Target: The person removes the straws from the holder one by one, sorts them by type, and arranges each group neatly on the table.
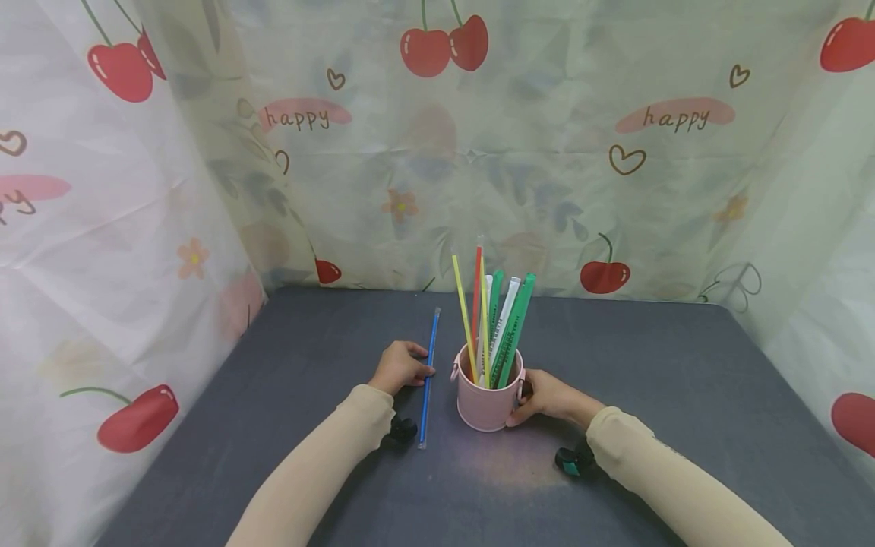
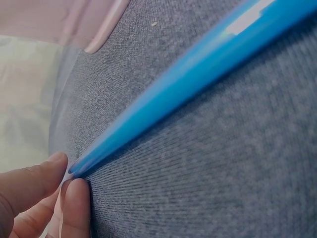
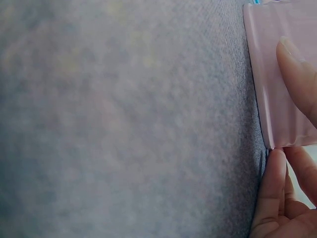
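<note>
Left hand [image 1: 402,366]'s pinching that skinny blue plastic straw [image 1: 428,396] lying near-to-far on the dark grey tabletop [image 1: 636,357], just left of the round pink cup [image 1: 485,408] the right hand [image 1: 552,396]'s gripping from the right.

2 yellow sticks [image 1: 462,308]: lower ends hidden in the pink bucket [image 1: 487,410]
Green sticks [image 1: 517,327]: lettering too small
Right hand [image 1: 554,396]: some fingers seemingly hidden, head view
Blue stick [image 2: 168,94]: cut off, left wrist view
Tabletop [image 3: 124,124]: blurred, right wrist view
</note>
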The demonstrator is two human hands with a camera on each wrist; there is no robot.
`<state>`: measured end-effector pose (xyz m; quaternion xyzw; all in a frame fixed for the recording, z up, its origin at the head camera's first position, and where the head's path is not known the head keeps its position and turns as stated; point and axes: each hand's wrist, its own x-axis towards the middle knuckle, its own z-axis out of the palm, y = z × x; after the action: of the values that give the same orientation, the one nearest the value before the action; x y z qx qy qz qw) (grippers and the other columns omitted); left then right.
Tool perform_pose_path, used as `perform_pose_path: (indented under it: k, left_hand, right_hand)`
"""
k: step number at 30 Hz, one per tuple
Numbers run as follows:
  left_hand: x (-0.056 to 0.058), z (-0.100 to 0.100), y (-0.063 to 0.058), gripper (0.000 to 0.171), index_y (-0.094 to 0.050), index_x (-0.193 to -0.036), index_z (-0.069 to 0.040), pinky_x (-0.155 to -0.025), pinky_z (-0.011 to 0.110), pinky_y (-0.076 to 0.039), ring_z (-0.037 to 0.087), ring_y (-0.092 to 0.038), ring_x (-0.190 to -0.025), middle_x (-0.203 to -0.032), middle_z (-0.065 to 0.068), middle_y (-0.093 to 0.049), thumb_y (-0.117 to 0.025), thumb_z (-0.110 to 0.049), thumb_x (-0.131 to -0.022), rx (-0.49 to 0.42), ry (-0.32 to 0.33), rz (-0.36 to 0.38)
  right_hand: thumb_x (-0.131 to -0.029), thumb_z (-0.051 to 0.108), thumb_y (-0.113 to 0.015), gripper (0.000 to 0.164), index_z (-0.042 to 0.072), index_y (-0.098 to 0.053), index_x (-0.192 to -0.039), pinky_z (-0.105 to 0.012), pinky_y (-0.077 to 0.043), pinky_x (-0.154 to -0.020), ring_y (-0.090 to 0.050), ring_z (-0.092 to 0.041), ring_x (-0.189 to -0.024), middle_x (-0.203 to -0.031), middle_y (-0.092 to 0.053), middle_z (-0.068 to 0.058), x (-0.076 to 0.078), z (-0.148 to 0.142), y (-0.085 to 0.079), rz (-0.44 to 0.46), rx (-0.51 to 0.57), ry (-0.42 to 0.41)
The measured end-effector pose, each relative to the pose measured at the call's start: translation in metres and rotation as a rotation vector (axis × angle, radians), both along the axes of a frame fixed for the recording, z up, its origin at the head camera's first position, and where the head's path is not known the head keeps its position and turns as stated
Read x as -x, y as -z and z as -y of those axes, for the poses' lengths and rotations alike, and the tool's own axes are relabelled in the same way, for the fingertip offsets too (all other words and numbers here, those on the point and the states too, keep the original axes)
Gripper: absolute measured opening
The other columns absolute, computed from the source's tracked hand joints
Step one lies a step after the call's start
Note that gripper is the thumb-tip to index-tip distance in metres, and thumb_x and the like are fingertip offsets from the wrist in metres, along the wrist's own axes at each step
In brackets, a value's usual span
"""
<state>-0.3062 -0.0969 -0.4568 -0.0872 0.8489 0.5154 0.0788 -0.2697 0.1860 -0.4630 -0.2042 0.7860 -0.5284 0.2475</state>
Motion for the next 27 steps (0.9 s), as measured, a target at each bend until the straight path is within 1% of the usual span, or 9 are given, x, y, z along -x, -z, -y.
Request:
perform_pose_path:
  k: [9, 16, 21, 27]
  left_hand:
    - [-0.0007, 0.0009, 0.0005, 0.037, -0.068, -0.108, 0.001, -0.051, 0.024, -0.056, 0.011, -0.061, -0.056, -0.085, 0.012, -0.063, -0.081, 0.004, -0.073, -0.008, -0.004, 0.021]
    - [-0.0004, 0.0009, 0.0005, 0.037, -0.067, -0.109, 0.0, -0.053, 0.024, -0.057, 0.011, -0.063, -0.058, -0.087, 0.013, -0.065, -0.08, 0.002, -0.074, 0.002, -0.003, 0.023]
    - [-0.0008, 0.0007, 0.0001, 0.037, -0.067, -0.109, 0.0, -0.053, 0.024, -0.057, 0.012, -0.063, -0.059, -0.087, 0.013, -0.065, -0.08, 0.001, -0.075, 0.009, -0.005, 0.027]
    - [-0.0002, 0.0016, 0.0001, 0.037, -0.067, -0.11, 0.001, -0.053, 0.024, -0.057, 0.011, -0.063, -0.058, -0.084, 0.013, -0.065, -0.079, 0.003, -0.075, -0.025, -0.004, 0.037]
  right_hand:
    - [-0.07, 0.001, -0.083, 0.05, -0.003, -0.052, -0.109, -0.024, -0.042, -0.061, -0.047, -0.014, -0.074, -0.076, -0.046, -0.003, -0.0006, 0.0006, -0.0011, 0.001, -0.009, 0.008]
    - [-0.071, 0.001, -0.083, 0.047, -0.002, -0.052, -0.107, -0.024, -0.042, -0.06, -0.046, -0.014, -0.072, -0.074, -0.045, -0.002, -0.0015, 0.0006, -0.0032, -0.001, -0.014, 0.008]
    - [-0.071, 0.002, -0.084, 0.052, -0.003, -0.052, -0.112, -0.025, -0.043, -0.063, -0.048, -0.015, -0.075, -0.077, -0.047, -0.002, -0.0009, 0.001, -0.0035, 0.002, -0.025, 0.013]
    - [-0.07, 0.002, -0.084, 0.055, -0.004, -0.051, -0.114, -0.025, -0.043, -0.063, -0.047, -0.014, -0.075, -0.078, -0.047, -0.001, 0.0003, 0.0013, -0.0021, 0.005, -0.031, 0.012]
